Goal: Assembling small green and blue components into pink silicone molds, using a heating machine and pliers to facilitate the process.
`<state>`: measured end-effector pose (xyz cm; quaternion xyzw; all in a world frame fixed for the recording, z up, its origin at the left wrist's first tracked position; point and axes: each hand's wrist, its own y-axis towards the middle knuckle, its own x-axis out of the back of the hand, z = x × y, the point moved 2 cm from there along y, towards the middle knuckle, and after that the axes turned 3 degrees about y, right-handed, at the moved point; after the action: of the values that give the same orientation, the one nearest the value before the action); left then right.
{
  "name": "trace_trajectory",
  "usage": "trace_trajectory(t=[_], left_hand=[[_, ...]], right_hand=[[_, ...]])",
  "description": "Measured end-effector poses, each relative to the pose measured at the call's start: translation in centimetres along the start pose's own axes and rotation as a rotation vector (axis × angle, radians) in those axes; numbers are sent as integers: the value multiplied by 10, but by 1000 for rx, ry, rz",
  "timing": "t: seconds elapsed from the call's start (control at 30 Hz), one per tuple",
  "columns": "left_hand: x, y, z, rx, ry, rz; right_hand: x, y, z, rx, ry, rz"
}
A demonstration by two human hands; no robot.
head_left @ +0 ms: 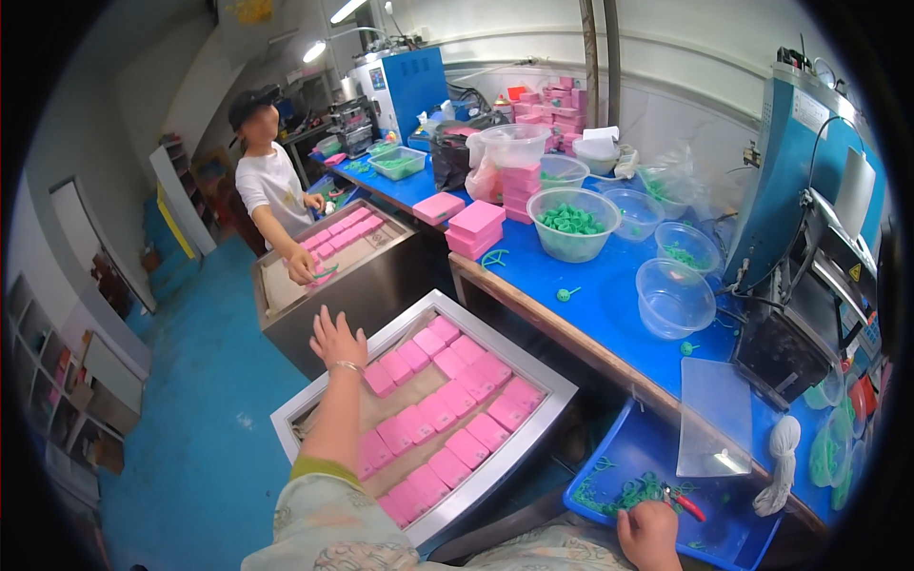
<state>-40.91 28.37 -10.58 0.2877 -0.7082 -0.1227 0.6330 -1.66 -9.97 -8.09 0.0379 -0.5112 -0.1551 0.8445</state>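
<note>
My left hand [335, 338] reaches out with its fingers spread and holds nothing. It hovers over the far left edge of a metal-framed tray [555, 390], where rows of pink blocks [438, 411] lie on a tan surface. At the lower right my right hand [649, 535] is closed over a blue bin [586, 481]. Beside its fingers is a red-handled cutting tool [687, 506]; whether the hand grips it is hard to make out. Tangled green plastic pieces [636, 489] lie in the bin near that hand.
Across from me a co-worker's hand [302, 266] holds a green piece above a second tray [276, 285] of pink blocks. On the blue workbench [609, 328] stand clear bowls, a bowl of green pieces [571, 228], stacked pink boxes [476, 228] and a teal machine [795, 143].
</note>
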Motion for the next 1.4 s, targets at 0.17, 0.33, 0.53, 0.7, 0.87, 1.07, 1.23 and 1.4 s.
trace_trajectory(t=[0.17,0.33,0.53,0.7,0.87,1.07,1.23,1.4], left_hand=[[28,37,1,-121,219,125],[26,58,-3,-275,450,273],[7,64,1,-342,416,227],[28,48,-24,-470,64,-7],[94,-26,-105,-715,-636,-64],[182,-169,-181,-977,-1249,587],[213,-227,-224,-1314,-1367,611],[225,-251,-243,-1359,-1342,661]], right_hand=[[-1,2,1,-15,-12,-3],[-1,4,2,-19,-22,-13],[-2,4,1,-31,-23,-20],[-5,2,-3,-32,-25,-21],[-12,4,-8,57,51,-137],[3,-1,-7,-193,504,-64],[36,-13,6,-74,854,-101],[54,-18,2,33,769,-221]])
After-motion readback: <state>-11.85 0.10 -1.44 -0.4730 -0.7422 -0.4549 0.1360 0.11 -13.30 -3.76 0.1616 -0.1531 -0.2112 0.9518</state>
